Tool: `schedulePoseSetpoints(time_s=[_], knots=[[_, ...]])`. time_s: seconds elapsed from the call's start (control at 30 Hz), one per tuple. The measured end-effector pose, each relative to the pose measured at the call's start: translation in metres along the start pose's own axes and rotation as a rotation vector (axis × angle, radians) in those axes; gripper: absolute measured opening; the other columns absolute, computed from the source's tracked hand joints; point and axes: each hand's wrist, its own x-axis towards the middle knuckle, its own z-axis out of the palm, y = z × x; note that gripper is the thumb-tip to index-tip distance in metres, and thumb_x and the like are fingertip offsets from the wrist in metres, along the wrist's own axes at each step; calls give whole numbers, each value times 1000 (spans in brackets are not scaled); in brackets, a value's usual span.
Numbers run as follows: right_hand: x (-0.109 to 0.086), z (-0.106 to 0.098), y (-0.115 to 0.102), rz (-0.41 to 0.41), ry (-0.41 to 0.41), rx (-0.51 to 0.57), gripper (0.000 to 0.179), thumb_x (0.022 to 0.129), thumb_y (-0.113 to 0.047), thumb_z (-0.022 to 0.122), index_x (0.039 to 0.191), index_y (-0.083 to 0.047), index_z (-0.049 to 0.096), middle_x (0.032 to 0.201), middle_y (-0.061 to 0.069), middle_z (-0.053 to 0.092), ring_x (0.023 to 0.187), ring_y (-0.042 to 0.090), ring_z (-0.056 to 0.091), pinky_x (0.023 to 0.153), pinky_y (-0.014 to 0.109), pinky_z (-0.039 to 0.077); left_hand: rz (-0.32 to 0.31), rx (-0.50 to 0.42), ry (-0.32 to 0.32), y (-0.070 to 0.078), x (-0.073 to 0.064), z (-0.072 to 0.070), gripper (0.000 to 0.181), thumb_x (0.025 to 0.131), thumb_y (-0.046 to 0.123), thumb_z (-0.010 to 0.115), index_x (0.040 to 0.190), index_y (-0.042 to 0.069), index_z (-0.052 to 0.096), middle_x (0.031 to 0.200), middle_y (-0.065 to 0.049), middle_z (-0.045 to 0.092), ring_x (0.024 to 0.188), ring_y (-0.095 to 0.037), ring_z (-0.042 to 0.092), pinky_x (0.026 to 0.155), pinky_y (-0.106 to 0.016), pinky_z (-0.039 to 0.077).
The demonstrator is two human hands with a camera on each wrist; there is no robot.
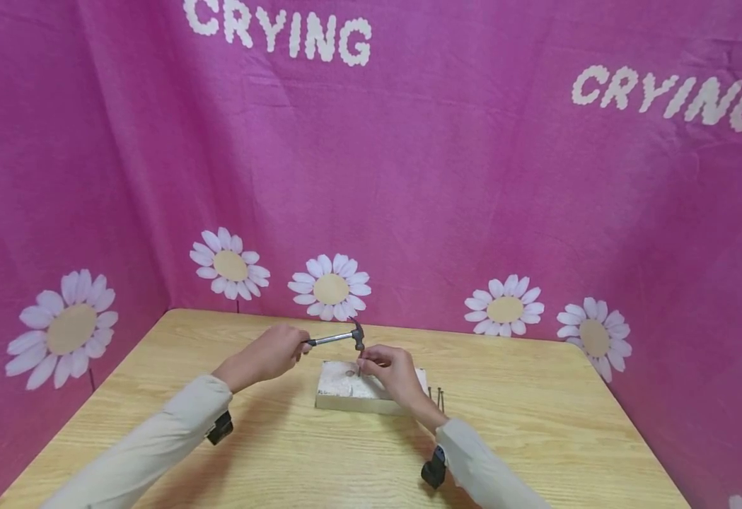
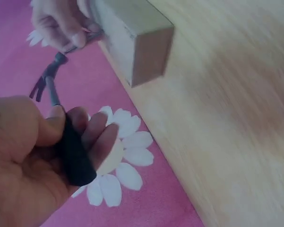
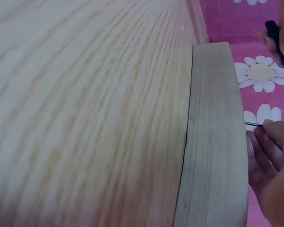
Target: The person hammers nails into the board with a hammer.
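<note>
My left hand (image 1: 279,351) grips a claw hammer (image 1: 335,338) by its black handle, with the thumb along the grip in the left wrist view. The dark hammer head sits just over the top of a nail (image 3: 253,124); whether they touch I cannot tell. My right hand (image 1: 391,369) pinches that nail between thumb and fingertips, holding it upright on a whitish wooden block (image 1: 334,382). In the right wrist view the nail's lower end meets the block's face. Part of the block lies behind the right hand.
Several loose nails (image 1: 441,399) stand or lie at the block's right side, partly beside the right wrist. The block rests on a light wood-grain table (image 1: 320,459). A pink curtain (image 1: 409,177) with daisies and white lettering hangs behind and at both sides.
</note>
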Motion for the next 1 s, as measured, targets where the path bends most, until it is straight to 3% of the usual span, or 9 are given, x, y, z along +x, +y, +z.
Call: schedulePoseSetpoints(time_s=[0.07, 0.17, 0.23, 0.43, 0.6, 0.8, 0.83, 0.93, 1.0], knots=[[-1, 0, 0, -12, -2, -13, 15, 96, -3, 74, 107, 7, 76, 98, 19, 79, 86, 22, 76, 81, 23, 60, -17, -30, 34, 0, -1, 2, 17, 103, 0, 61, 88, 3, 66, 71, 3, 56, 66, -7, 49, 60, -24, 45], [-2, 0, 0, -16, -13, -18, 17, 96, -4, 73, 109, 7, 76, 99, 19, 79, 88, 24, 77, 82, 23, 60, -28, -88, 186, 1, 0, 2, 14, 103, 0, 61, 91, 4, 66, 74, 0, 58, 68, -10, 52, 61, -27, 48], [-2, 0, 0, -11, -20, -26, 18, 97, -4, 73, 111, 7, 76, 100, 18, 79, 90, 25, 77, 82, 22, 60, 10, -58, 247, 2, 0, 2, 11, 102, -2, 63, 93, 3, 66, 76, -3, 61, 69, -12, 54, 62, -29, 51], [-2, -3, -3, -18, -10, -51, 13, 97, -5, 73, 108, 0, 79, 99, 13, 79, 90, 23, 76, 83, 24, 60, 95, 121, 195, 5, 2, 6, 4, 98, -4, 67, 96, -3, 71, 81, -8, 68, 72, -16, 64, 66, -32, 60], [-3, -4, -1, -36, -16, -58, 14, 97, -4, 73, 108, 2, 77, 100, 14, 79, 91, 23, 76, 83, 26, 61, 77, 10, 332, 5, 5, 6, 8, 99, -5, 65, 104, -2, 70, 86, -10, 69, 76, -18, 63, 68, -34, 59], [-2, -4, -3, -27, -10, -49, 14, 97, -2, 73, 109, 3, 77, 100, 15, 79, 91, 27, 76, 82, 23, 60, 53, 67, 167, 3, 4, 9, 5, 99, -4, 66, 97, -4, 71, 74, -2, 62, 67, -10, 55, 61, -26, 53], [-2, -4, -3, -22, -12, -48, 14, 97, -2, 73, 109, 3, 77, 100, 15, 79, 91, 27, 76, 83, 22, 59, 55, 64, 182, 2, 3, 10, 6, 99, -4, 66, 96, -4, 71, 74, -2, 61, 67, -10, 55, 61, -26, 53], [-2, -3, -2, -23, -20, -49, 16, 97, -2, 72, 110, 5, 76, 101, 17, 79, 91, 27, 76, 82, 21, 59, 79, -7, 321, 1, 1, 11, 7, 99, -4, 65, 104, -4, 71, 79, -6, 65, 72, -13, 59, 65, -30, 56], [-1, -3, -2, -27, -18, -54, 16, 97, -2, 72, 110, 6, 76, 100, 17, 79, 90, 27, 76, 82, 22, 60, 103, -35, 348, 1, 1, 10, 9, 100, -5, 65, 105, -4, 71, 82, -7, 67, 74, -13, 61, 65, -31, 57]])
